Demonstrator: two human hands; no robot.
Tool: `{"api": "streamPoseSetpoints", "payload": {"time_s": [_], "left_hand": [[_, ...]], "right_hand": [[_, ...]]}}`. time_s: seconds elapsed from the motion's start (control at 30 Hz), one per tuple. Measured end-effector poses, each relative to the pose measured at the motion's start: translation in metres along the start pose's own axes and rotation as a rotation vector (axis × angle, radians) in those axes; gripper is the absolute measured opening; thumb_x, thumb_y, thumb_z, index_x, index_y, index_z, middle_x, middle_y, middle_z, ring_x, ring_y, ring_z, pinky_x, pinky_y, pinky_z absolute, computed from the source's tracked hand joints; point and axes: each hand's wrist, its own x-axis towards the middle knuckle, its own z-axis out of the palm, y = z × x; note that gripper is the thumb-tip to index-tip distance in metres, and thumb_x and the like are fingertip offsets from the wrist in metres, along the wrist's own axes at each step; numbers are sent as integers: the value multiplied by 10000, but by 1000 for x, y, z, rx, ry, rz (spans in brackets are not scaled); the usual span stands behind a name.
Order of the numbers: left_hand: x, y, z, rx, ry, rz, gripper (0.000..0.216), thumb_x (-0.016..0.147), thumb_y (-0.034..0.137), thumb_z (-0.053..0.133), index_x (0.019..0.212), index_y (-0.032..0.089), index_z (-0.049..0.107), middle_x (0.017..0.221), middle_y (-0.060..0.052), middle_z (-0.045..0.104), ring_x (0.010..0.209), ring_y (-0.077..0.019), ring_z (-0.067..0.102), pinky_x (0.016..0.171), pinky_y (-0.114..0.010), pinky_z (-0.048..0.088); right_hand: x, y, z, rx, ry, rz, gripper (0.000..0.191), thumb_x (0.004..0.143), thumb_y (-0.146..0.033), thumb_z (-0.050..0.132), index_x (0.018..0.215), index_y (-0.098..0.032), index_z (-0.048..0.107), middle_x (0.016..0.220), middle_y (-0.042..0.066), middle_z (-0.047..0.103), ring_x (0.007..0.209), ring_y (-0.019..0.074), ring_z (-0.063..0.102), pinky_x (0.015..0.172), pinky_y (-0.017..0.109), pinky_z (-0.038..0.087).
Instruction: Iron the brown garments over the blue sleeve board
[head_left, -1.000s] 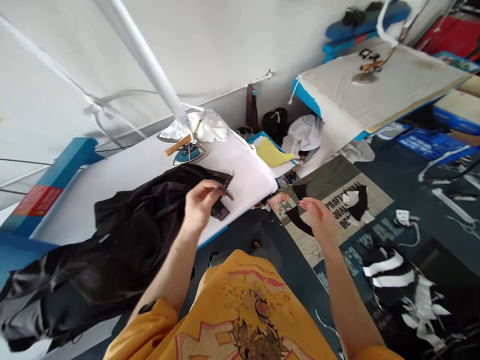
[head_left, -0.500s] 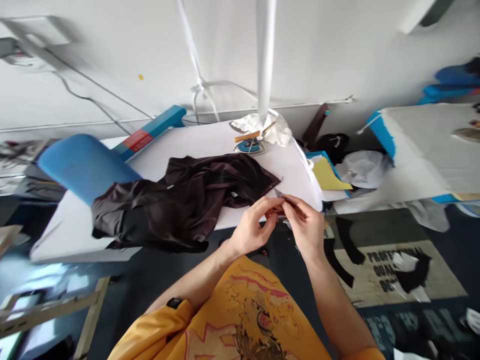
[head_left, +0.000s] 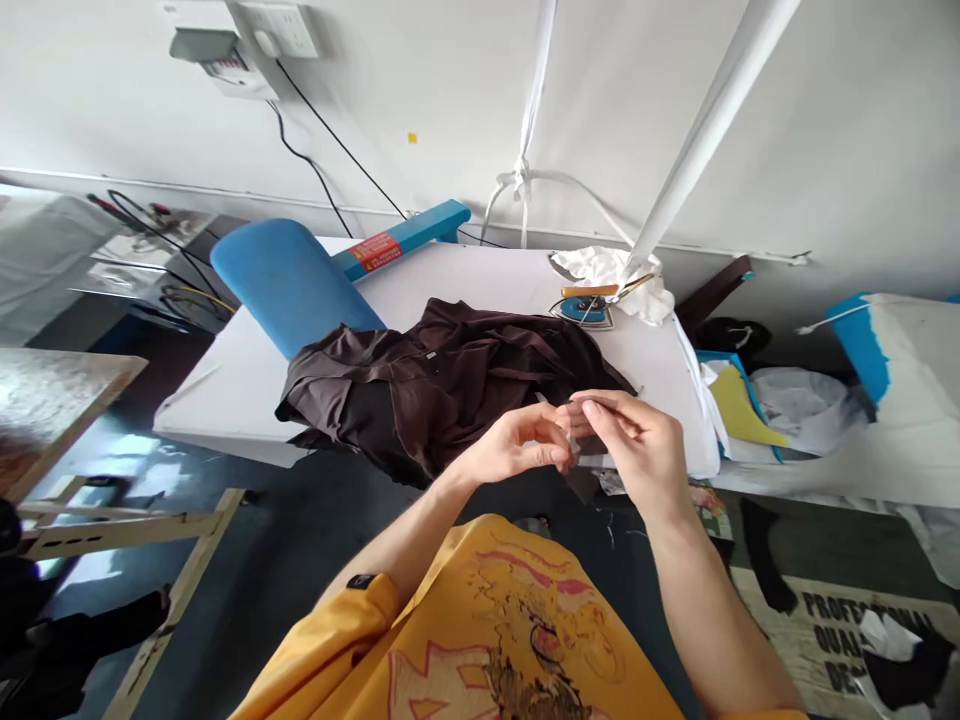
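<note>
My left hand (head_left: 521, 440) and my right hand (head_left: 637, 440) meet at the fingertips in front of the ironing table's near edge. The right thumb and fingers are pinched together; something small and thin between them is too hidden to name. On the left hand the fingers are curled, their tips against the right hand's, and whatever they grip is also unclear. Just behind the hands, a dark brown garment (head_left: 465, 385) lies crumpled on the white table (head_left: 502, 270), partly draping over the near edge.
A blue iron (head_left: 585, 308) with a wooden handle stands at the back right, beside white cloth (head_left: 652, 295). A blue padded board (head_left: 292, 280) and a blue arm (head_left: 420, 235) occupy the left. A white pole (head_left: 712, 120) rises behind. Wooden frame legs (head_left: 187, 580) stand lower left.
The view has turned left, so the table and garment appear farther right. My hands still meet at the fingertips; the small grey pointed bit that stuck out above them no longer shows.
</note>
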Motion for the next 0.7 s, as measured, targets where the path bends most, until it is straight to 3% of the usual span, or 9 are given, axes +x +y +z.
{"api": "streamPoseSetpoints", "payload": {"time_s": [0.2, 0.33, 0.43, 0.57, 0.7], "left_hand": [[-64, 37, -76, -13, -60, -136, 452, 798, 486, 846, 1013, 145, 643, 841, -79, 753, 788, -179, 728, 797, -310, 568], [-116, 74, -137, -24, -47, -196, 493, 775, 538, 845, 982, 137, 647, 803, -69, 735, 698, -157, 706, 698, -283, 573], [-153, 101, -176, 27, -4, -208, 518, 771, 561, 838, 1003, 135, 657, 758, -40, 701, 655, -134, 669, 631, -249, 549], [-191, 121, -211, 57, 74, -188, 492, 786, 582, 812, 903, 125, 670, 664, 6, 615, 585, -95, 575, 551, -211, 480], [-215, 121, -234, 12, 351, -18, 426, 800, 525, 817, 819, 134, 650, 664, 31, 555, 541, -57, 469, 508, -194, 386]], "right_hand": [[27, -33, 110, -9, 100, -97, 179, 968, -342, 671, 1021, -202, 770, 931, 38, 789, 818, 183, 778, 784, 321, 678], [52, -53, 195, -58, 133, -172, 165, 973, -316, 665, 1027, -192, 761, 899, 34, 786, 745, 175, 770, 682, 302, 679], [69, -66, 246, -150, 204, -244, 168, 963, -311, 681, 1051, -192, 762, 912, 37, 786, 687, 166, 757, 613, 290, 668], [83, -79, 287, -165, 199, -259, 179, 953, -316, 699, 1066, -195, 767, 907, 39, 787, 598, 150, 732, 557, 274, 651], [90, -80, 307, -67, 222, -250, 205, 940, -342, 712, 1057, -182, 762, 850, 45, 782, 543, 166, 716, 493, 284, 627]]}}
